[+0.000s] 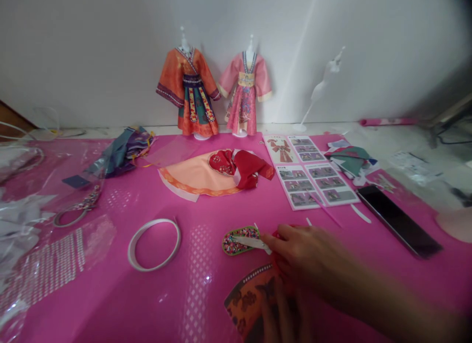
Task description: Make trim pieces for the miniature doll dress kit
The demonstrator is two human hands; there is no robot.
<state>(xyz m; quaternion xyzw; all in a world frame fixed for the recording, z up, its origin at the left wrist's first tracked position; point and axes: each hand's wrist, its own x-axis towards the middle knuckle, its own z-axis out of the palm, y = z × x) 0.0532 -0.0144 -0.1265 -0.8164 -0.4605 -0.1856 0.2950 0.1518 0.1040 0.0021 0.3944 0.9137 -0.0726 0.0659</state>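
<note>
My right hand [304, 252] is closed round the red handles of a pair of scissors [252, 241]. Their metal blades point left, over a small green-rimmed oval tray [229, 244] of many-coloured beads. Below it, the fingers of my left hand [282, 311] lie stretched out and spread over an orange patterned fabric piece [241, 303] with a dark, bead-lined edge. Shade and motion blur dim this hand. A peach fabric piece with an orange border [191, 174] lies farther back, partly under red fabric pieces [247, 168].
Two dressed doll stands, one orange [195, 97] and one pink [245, 92], and a bare white doll form [324, 82] stand by the wall. An instruction sheet [311, 171] and a phone [398, 220] lie right. A tape roll [131, 249] and plastic bags [33, 175] lie left.
</note>
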